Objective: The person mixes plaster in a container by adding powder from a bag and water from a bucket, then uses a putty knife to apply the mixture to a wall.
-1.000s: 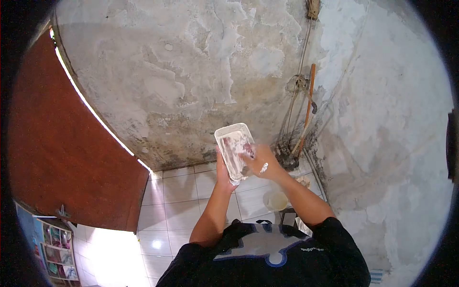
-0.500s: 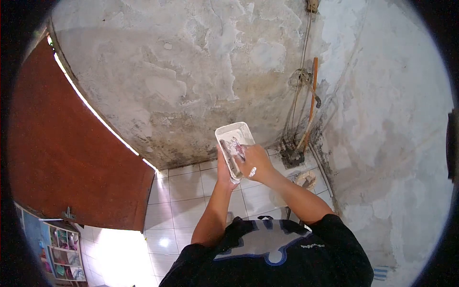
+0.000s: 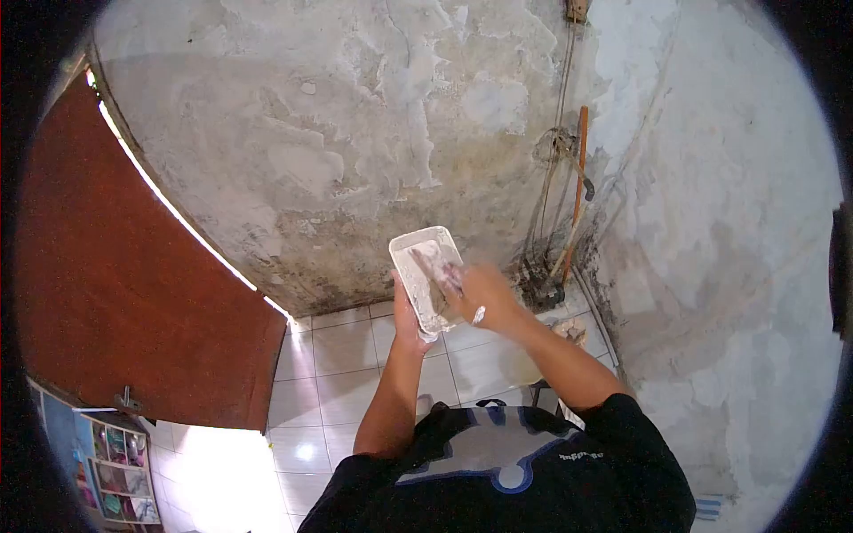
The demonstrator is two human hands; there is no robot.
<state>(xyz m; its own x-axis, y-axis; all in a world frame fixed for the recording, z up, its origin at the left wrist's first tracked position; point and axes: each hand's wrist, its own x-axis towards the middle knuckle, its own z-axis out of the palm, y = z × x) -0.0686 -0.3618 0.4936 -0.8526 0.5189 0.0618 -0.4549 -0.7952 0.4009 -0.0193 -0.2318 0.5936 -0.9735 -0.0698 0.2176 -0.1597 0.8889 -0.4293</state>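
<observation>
In front of my chest is a white rectangular plastic tray [image 3: 426, 234], tilted, with pale wet filler paste [image 3: 430, 250] inside it and smeared on its walls. My left hand [image 3: 408, 322] is wrapped round the tray's left side and underside near its lower end. Held in my right hand [image 3: 482, 293] is a putty knife [image 3: 430, 266], its wide blade down inside the tray; the fingers are closed round its handle and slightly blurred. White paste marks the back of the right hand near the wrist.
A patchy, stained plaster wall [image 3: 293, 133] stands ahead, meeting another wall [image 3: 711, 266] at right. Pipes and an orange pole [image 3: 581, 169] lean in the corner. White tiles [image 3: 342, 346] cover the floor. A brown door [image 3: 151, 266] is at left, with a shelf [image 3: 124, 471] below it.
The tray has shifted slightly left with my left hand. My right hand has moved a little right relative to the tray, and the putty knife blade has turned within it.
</observation>
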